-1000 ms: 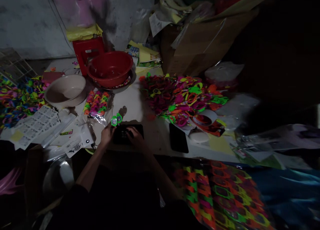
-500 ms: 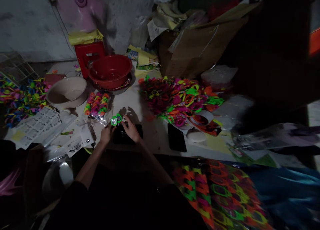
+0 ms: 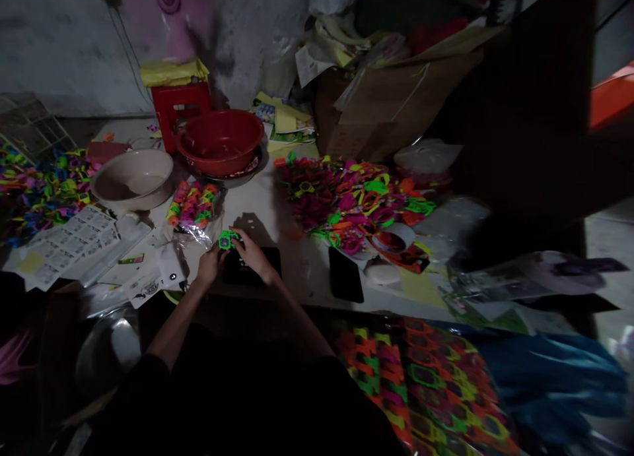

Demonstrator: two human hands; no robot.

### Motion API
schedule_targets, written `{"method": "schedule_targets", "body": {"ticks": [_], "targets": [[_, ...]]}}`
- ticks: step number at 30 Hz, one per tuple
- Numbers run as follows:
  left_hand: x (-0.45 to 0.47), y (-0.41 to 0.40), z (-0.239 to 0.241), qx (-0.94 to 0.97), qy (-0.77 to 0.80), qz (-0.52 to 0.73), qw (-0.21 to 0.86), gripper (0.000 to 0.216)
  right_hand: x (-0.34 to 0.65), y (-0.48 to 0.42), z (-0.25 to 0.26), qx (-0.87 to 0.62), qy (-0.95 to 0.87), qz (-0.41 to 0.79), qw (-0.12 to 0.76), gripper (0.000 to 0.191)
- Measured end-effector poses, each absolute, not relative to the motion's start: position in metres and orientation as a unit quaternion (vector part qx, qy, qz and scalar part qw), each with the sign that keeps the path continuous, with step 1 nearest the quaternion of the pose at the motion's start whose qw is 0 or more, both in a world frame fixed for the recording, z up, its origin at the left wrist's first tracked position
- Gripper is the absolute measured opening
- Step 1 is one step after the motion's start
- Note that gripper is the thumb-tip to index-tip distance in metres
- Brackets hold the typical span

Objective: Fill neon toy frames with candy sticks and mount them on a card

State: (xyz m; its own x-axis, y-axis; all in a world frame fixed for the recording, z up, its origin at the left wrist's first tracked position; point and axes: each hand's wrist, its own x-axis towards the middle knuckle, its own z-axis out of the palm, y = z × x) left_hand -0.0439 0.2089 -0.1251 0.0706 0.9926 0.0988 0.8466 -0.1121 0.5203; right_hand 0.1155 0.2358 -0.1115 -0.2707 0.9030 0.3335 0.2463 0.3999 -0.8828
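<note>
A small bright-green toy watch (image 3: 226, 241) is held up over the table in front of me. My left hand (image 3: 210, 266) is closed on it from below left, fingers bunched. From the right, my right hand (image 3: 251, 253) reaches in with its fingertips pressed against the watch. The dim light hides the exact finger contact. Under my hands lies a dark flat device (image 3: 270, 261). Just behind my left hand is a clear bag of rolled neon watch straps (image 3: 192, 205).
A pile of neon toy watches (image 3: 354, 198) covers the table's right half. A black phone-like slab (image 3: 345, 274) lies before it. Red basin (image 3: 222, 142), beige basin (image 3: 133, 179) and red stool (image 3: 181, 99) stand at the back left. Printed sheets (image 3: 69, 245) lie left. A cardboard box (image 3: 391, 106) stands behind.
The two green pieces, apart earlier, now sit together as my right hand has moved left against the watch. The whole view has shifted slightly.
</note>
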Motion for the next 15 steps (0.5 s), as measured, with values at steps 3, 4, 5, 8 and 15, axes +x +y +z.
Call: {"method": "schedule_targets", "body": {"ticks": [3, 4, 5, 8, 15], "targets": [[-0.046, 0.211, -0.126, 0.713, 0.641, 0.224, 0.174, 0.03, 0.117, 0.233, -0.108, -0.402, -0.717, 0.362, 0.439, 0.041], [-0.047, 0.211, -0.127, 0.714, 0.639, 0.225, 0.177, 0.029, 0.117, 0.232, -0.107, -0.401, -0.721, 0.359, 0.436, 0.043], [-0.047, 0.212, -0.127, 0.714, 0.638, 0.228, 0.18, 0.029, 0.117, 0.231, -0.107, -0.4, -0.726, 0.355, 0.432, 0.044], [-0.048, 0.213, -0.127, 0.71, 0.634, 0.239, 0.191, 0.027, 0.116, 0.23, -0.108, -0.395, -0.741, 0.342, 0.422, 0.05], [-0.048, 0.217, -0.128, 0.693, 0.615, 0.286, 0.244, 0.022, 0.155, 0.249, -0.127, -0.533, -0.764, 0.144, 0.335, 0.051]]}}
